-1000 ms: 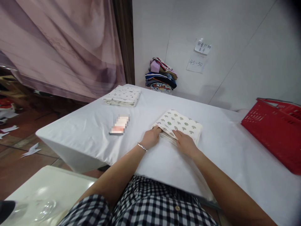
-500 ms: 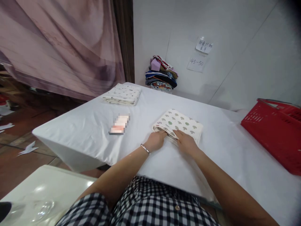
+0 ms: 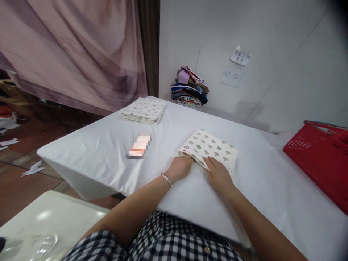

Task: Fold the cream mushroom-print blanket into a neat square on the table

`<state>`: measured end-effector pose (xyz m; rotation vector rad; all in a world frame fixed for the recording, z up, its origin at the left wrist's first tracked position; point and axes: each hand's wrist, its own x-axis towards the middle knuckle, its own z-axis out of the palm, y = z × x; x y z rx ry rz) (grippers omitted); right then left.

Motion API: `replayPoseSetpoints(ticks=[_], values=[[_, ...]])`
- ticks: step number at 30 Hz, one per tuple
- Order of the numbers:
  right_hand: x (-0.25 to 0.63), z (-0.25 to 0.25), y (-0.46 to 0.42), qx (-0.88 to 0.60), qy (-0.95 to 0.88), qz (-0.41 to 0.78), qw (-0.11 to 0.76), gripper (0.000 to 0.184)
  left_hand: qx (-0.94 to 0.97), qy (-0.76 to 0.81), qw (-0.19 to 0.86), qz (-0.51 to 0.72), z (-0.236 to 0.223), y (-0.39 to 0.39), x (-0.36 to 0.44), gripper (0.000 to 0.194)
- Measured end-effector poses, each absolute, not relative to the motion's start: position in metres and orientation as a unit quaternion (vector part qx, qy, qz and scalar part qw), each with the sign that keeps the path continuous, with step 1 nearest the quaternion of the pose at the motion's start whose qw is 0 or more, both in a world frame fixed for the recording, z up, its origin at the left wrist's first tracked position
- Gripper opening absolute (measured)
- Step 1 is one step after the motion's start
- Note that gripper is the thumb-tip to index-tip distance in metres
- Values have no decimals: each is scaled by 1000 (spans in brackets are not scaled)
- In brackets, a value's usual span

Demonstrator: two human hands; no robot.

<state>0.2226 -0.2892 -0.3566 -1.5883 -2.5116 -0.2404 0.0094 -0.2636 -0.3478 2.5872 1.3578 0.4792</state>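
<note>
A folded white cloth (image 3: 209,145) printed with grey mushroom-like shapes and a few green marks lies on the white-covered table (image 3: 174,203) in front of me. My left hand (image 3: 181,167), with a silver bracelet at the wrist, has its fingers tucked into the folds at the cloth's near left corner. My right hand (image 3: 219,174) grips the near edge, its fingers on top and its thumb hidden. A second folded cloth (image 3: 144,109), white with small dark prints, lies near the table's far left corner.
A blurred-out phone-like object (image 3: 139,146) lies left of the cloth. A red plastic basket (image 3: 320,163) stands at the right. Folded fabrics (image 3: 189,87) are piled by the wall under paper notes (image 3: 230,77). A pale glossy surface (image 3: 54,217) is at lower left; a pink curtain (image 3: 81,47) hangs behind.
The view has shifted slightly. Both hands stay at the cloth's near edge; the left fingers sit a little deeper in the fold at the corner.
</note>
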Motion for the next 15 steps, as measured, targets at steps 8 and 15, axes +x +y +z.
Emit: replayPoseSetpoints(ticks=[8,15], values=[[223,-359,-291,-527,-839,-108,82,53,805,529,145,225,-344,-259,2,21],[223,-361,-290,-528,-839,-105,81,55,764,560,176,266,-342,-254,-4,22]])
